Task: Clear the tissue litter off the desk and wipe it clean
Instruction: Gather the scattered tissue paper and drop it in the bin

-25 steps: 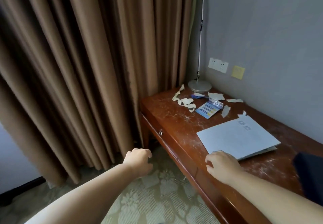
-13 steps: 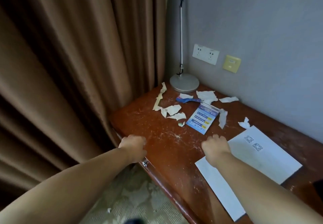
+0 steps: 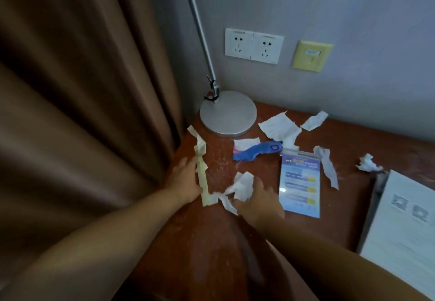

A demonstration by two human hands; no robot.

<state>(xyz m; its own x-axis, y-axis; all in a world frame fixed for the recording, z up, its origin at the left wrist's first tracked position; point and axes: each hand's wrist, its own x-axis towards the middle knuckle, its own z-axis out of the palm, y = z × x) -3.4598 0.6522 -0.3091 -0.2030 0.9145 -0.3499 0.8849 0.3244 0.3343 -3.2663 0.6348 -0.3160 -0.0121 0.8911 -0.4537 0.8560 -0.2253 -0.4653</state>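
Observation:
Torn white tissue scraps litter the dusty reddish wooden desk (image 3: 211,242). A long yellowish strip (image 3: 201,166) runs along the desk's left edge, and my left hand (image 3: 184,178) lies beside it with straight fingers touching it. My right hand (image 3: 257,200) rests on a cluster of white tissue scraps (image 3: 237,189) near the middle, fingers spread. More scraps lie further back: a large piece (image 3: 279,128), a small piece (image 3: 314,120), a strip (image 3: 328,166) and a crumpled bit (image 3: 368,163).
A lamp base (image 3: 228,112) with a metal pole stands in the back left corner. A blue wrapper (image 3: 255,151) and a blue card stand (image 3: 300,183) lie between the scraps. A white folder (image 3: 404,230) lies at right. Brown curtain (image 3: 82,89) hangs at left.
Both hands have moved forward over the desk, from near the front edge to the tissue scraps. The view has come much closer to the desk's back left corner.

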